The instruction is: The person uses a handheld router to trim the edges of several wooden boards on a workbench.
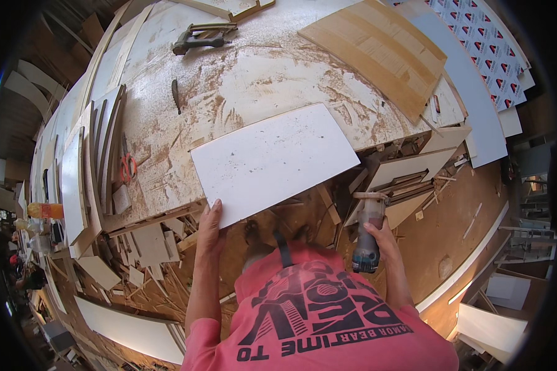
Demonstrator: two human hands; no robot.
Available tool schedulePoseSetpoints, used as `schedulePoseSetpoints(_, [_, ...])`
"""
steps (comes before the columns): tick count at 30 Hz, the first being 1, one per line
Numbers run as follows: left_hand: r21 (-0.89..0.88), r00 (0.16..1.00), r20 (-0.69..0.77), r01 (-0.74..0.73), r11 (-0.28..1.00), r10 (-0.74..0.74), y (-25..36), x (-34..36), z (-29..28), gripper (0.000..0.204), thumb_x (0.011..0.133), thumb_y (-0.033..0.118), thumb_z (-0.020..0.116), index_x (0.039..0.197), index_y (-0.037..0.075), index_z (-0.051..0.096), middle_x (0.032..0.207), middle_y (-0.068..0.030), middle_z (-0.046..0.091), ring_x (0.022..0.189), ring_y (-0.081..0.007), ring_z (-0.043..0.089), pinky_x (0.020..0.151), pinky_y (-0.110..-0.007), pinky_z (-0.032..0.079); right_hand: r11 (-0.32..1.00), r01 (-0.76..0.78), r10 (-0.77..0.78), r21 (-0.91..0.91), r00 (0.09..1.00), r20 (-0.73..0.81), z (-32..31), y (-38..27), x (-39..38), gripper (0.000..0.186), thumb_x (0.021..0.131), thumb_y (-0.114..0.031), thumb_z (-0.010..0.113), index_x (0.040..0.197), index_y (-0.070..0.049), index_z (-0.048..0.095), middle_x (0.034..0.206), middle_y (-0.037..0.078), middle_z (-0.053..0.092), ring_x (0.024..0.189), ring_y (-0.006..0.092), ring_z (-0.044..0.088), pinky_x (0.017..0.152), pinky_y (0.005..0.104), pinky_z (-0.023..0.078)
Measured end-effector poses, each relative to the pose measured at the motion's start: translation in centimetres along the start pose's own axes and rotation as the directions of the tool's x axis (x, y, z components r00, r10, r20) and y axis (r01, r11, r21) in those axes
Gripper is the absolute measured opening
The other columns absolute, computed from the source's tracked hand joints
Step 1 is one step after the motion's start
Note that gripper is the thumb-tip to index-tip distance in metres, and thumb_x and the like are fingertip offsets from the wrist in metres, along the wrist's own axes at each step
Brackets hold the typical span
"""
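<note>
A white rectangular board [275,161] lies on the worktable and juts past its near edge, with specks of dust on its face. My left hand [211,224] grips its near left corner, thumb on top and the other fingers hidden underneath. In my right hand [384,239] is a trim router [366,252] with a dark teal body and a flat base turned upward. The router is held off to the right of the board, beyond the table's edge and apart from the board.
Sawdust covers the worktable [260,74]. On it are a nail gun [201,40], a dark curved blade [176,96], red-handled scissors [127,167] and a brown panel [377,52]. Board strips [99,142] stand at left beside an orange bottle [45,211]. Offcuts [148,244] clutter the floor.
</note>
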State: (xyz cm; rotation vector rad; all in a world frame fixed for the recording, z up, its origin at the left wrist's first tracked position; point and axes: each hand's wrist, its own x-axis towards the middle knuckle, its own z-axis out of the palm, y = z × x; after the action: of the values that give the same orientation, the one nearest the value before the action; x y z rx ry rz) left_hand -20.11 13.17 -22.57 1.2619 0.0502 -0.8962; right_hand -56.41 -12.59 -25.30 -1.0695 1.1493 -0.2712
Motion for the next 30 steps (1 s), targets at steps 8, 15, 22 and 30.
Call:
schedulePoseSetpoints(8, [-0.499, 0.990, -0.121, 0.001, 0.867, -0.071, -7.9, -1.4, 6.9, 0.036, 0.098, 0.024, 0.062, 0.129, 0.009, 0.051, 0.120, -0.0053, 0.062, 0.110, -0.0221, 0.061, 0.094, -0.043, 0.053, 0.998, -0.015, 0.014, -0.066, 1.000, -0.018, -1.5, -0.4, 0.0, 0.084, 0.078, -0.036, 0.077, 0.141, -0.001, 0.033, 0.124, 0.015, 0.053, 0.113, 0.0231, 0.055, 0.093, 0.0376, 0.049])
schedulePoseSetpoints(15, [0.162, 0.803, 0.370, 0.439, 0.884, -0.467, -11.9, 2.8, 16.8, 0.043, 0.101, 0.036, 0.055, 0.132, 0.006, 0.050, 0.128, -0.0108, 0.059, 0.114, -0.0278, 0.060, 0.095, -0.040, 0.049, 0.987, 0.056, -0.062, -0.153, 0.998, -0.032, -1.6, -0.6, -1.5, 0.096, 0.073, -0.034, 0.082, 0.145, 0.000, 0.027, 0.129, 0.017, 0.052, 0.117, 0.0248, 0.054, 0.099, 0.0378, 0.045])
schedulePoseSetpoints(22, [0.714, 0.834, 0.520, -0.308, 0.628, -0.182, -2.9, 3.4, 19.9, 0.039, 0.099, 0.032, 0.055, 0.119, 0.000, 0.064, 0.119, -0.0163, 0.066, 0.105, -0.0266, 0.065, 0.090, -0.036, 0.049, 0.917, 0.098, -0.118, -0.386, 0.993, -0.029, -0.2, -3.1, -2.1, 0.107, 0.069, -0.040, 0.083, 0.147, 0.004, 0.026, 0.135, 0.023, 0.050, 0.125, 0.0330, 0.052, 0.105, 0.0413, 0.042])
schedulePoseSetpoints(30, [0.749, 0.692, 0.650, -0.516, -0.414, 0.313, -1.4, 16.9, 14.1, 0.054, 0.097, 0.043, 0.054, 0.145, 0.018, 0.047, 0.154, -0.0167, 0.036, 0.144, -0.0350, 0.029, 0.117, -0.048, 0.024, 0.765, 0.188, -0.193, -0.616, 0.979, 0.058, 1.9, -5.3, 1.7, 0.110, 0.066, -0.043, 0.083, 0.148, 0.003, 0.027, 0.134, 0.028, 0.052, 0.124, 0.0367, 0.053, 0.105, 0.0405, 0.041])
